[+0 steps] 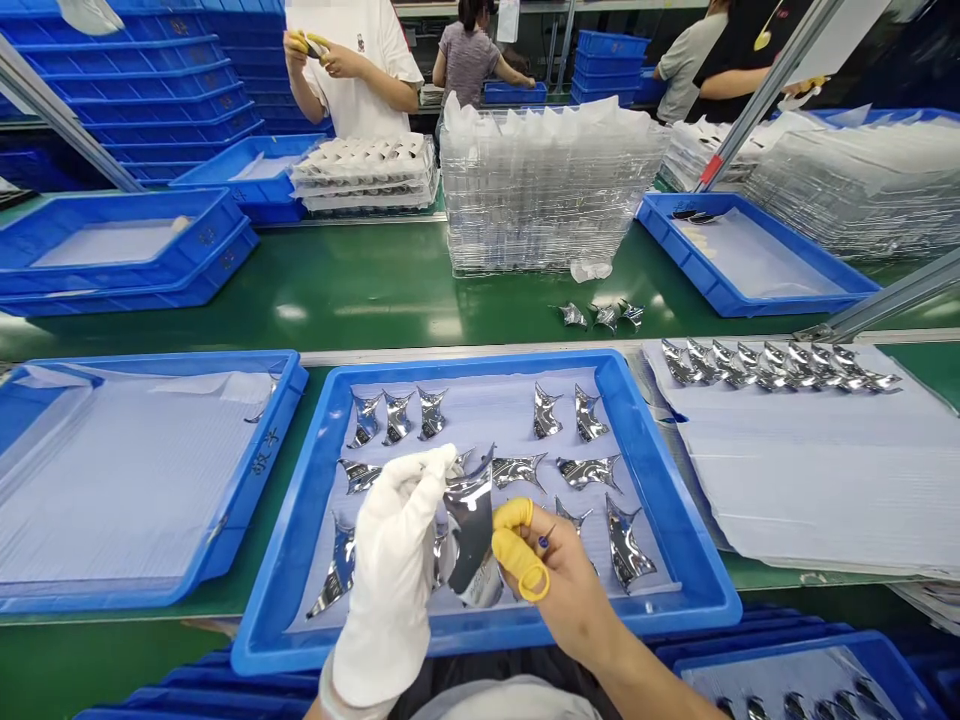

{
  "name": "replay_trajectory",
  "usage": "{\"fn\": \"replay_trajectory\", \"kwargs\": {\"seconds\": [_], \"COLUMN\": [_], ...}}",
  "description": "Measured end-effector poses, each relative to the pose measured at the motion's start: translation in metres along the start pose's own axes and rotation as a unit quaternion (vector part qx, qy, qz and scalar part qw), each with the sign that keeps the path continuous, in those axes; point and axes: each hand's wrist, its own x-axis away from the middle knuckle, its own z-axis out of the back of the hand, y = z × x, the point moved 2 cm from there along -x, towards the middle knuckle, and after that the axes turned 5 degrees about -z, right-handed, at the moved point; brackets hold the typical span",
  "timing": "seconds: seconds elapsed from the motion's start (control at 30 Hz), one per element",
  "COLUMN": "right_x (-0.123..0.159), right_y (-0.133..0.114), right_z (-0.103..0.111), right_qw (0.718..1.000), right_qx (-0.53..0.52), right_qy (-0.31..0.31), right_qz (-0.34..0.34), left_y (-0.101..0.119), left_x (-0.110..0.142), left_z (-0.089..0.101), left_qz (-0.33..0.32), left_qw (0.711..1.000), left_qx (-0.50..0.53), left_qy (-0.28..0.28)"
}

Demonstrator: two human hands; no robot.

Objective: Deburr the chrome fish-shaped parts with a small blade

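Observation:
A shiny, curved chrome part (472, 530) with pointed corners is held up over a blue tray (300, 520). My left hand (394, 560), in a white glove, grips its left edge. My right hand (555, 570) is bare apart from yellow finger cots on the thumb and a finger, which pinch the right edge. A tiny dark blue spot shows between the right fingers; what it is I cannot make out. Similar chrome parts (628, 545) lie in rows on the white lining sheet (495, 400) of the tray, some hidden behind my hands.
A lined blue tray (289, 430) stands at left. Rows of chrome parts (772, 365) lie on white sheets (802, 480) at right. Beyond are stacked clear plastic trays (540, 200), several small chrome pieces (604, 316) and a metal post (772, 90). Co-workers stand across the bench.

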Motion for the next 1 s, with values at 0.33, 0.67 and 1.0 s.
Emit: {"fn": "replay_trajectory", "kwargs": {"seconds": [0.33,0.67,1.0], "right_x": [-0.011,-0.013,-0.026], "right_y": [0.003,0.011,0.014], "right_z": [0.009,0.005,-0.007], "right_qw": [0.996,0.998,0.993], "right_qx": [0.087,0.030,-0.051], "right_qy": [0.004,0.001,0.007], "right_qz": [0.034,-0.047,-0.105], "left_y": [0.019,0.017,0.014], "left_x": [0.006,-0.002,-0.014], "left_z": [0.009,0.005,0.006], "left_qz": [-0.273,-0.169,-0.036], "left_qw": [0.959,0.984,0.994], "left_qx": [-0.022,-0.035,-0.091], "left_qy": [-0.075,-0.030,0.050]}}
